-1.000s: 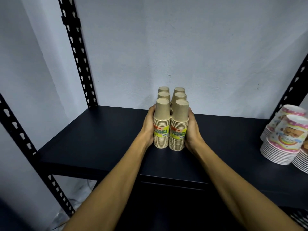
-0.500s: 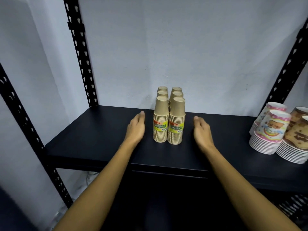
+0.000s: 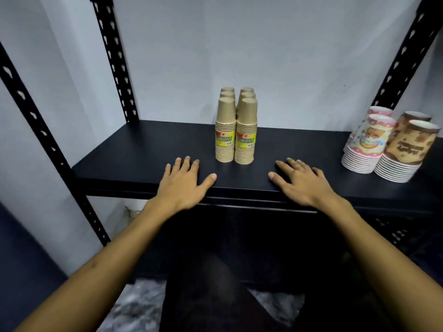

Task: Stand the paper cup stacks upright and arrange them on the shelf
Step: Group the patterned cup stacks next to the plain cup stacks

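Several tan paper cup stacks stand upright, upside down, in two tight rows running back toward the wall on the black shelf. The two front stacks carry yellow labels. My left hand lies flat with spread fingers near the shelf's front edge, left of the stacks and apart from them. My right hand lies flat to their right, also clear of them. Neither hand holds anything.
Printed paper bowl and cup stacks lean at the shelf's right end. Black perforated uprights frame the shelf, with a pale wall behind. A lower shelf and the floor lie below.
My hands let go of the front cup stacks, opened, spread apart and drew back to the shelf's front edge. The view has pulled back, showing more of the right-hand stacks.
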{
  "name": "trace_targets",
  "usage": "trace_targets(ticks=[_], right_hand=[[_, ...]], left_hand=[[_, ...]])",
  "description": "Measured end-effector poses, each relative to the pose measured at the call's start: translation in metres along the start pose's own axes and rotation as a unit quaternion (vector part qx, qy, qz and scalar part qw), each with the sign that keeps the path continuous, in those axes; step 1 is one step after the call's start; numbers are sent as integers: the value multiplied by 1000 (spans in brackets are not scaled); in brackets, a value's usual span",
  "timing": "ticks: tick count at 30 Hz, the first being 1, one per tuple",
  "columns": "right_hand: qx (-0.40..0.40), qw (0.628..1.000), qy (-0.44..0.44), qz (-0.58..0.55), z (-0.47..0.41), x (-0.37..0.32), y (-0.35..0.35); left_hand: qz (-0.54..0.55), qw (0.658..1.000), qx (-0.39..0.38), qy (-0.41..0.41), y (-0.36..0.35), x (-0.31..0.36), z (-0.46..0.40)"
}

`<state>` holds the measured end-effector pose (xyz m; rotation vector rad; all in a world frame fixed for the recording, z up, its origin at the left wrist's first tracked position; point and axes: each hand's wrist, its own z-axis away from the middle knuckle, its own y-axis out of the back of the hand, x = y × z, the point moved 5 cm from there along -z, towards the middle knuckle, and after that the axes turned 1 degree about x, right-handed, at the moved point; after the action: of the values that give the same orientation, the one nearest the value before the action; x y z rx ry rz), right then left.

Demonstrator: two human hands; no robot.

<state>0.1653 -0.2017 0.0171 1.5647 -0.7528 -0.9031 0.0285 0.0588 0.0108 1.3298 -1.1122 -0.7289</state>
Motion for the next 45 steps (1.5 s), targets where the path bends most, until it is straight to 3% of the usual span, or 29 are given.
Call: trace_targets(ticks=[5, 11, 17, 24, 33, 40, 45], right_hand=[[30, 999, -20, 5, 29, 25, 4], [47, 997, -60, 17, 56, 74, 15], [76, 990, -110, 35, 78, 128, 37], [104, 982, -158, 12, 85, 178, 59], [350, 903, -180, -173, 64, 207, 117], [357, 880, -172, -263, 28, 218, 135], [354, 884, -138, -272, 21, 224, 131]], left_hand=[[21, 998, 32, -41, -12, 61, 25], [94, 977, -46, -187, -24, 164, 18], [117, 952, -106, -261, -40, 256, -19], [181, 939, -119, -267, -38, 312, -56], [240, 925, -22, -293, 22, 349, -100], [292, 901, 6, -321, 46, 389, -124], [297, 900, 19, -319, 38, 398, -135]])
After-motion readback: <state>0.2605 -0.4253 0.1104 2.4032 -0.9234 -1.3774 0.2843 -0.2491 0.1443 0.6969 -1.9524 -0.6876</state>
